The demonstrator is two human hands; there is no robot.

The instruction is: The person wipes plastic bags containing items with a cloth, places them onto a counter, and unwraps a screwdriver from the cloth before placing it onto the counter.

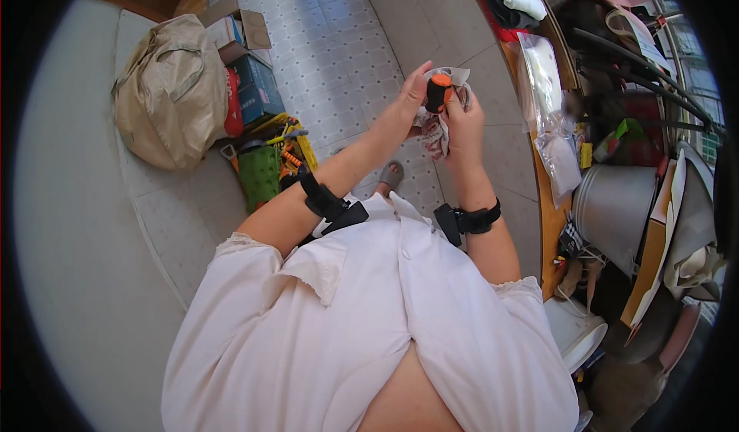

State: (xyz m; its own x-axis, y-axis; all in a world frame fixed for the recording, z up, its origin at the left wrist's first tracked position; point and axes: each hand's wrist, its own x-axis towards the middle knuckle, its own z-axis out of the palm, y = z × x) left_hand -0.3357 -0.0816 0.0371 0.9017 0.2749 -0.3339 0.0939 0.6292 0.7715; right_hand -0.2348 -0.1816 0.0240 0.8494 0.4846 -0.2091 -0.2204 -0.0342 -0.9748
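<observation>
Both my hands are held out in front of me over the floor, close together. Between them is a thick orange-and-black handle (439, 92), its rounded end turned up towards me. The rest of it is hidden, so I cannot tell what tool it belongs to. My left hand (416, 92) is closed on the handle's left side, most of its fingers out of sight. My right hand (466, 128) bunches a pale cloth with a reddish pattern (435, 138) against the handle, thumb pressed on top. Part of the cloth hangs below the hands.
On the left stand a large beige bag (173, 93), an open cardboard box (252, 28), a blue box (258, 89) and a green container (259, 176) beside yellow-and-orange tools. A cluttered wooden shelf edge (545, 201) runs along the right, with plastic packets (556, 151) and a metal bucket (616, 205).
</observation>
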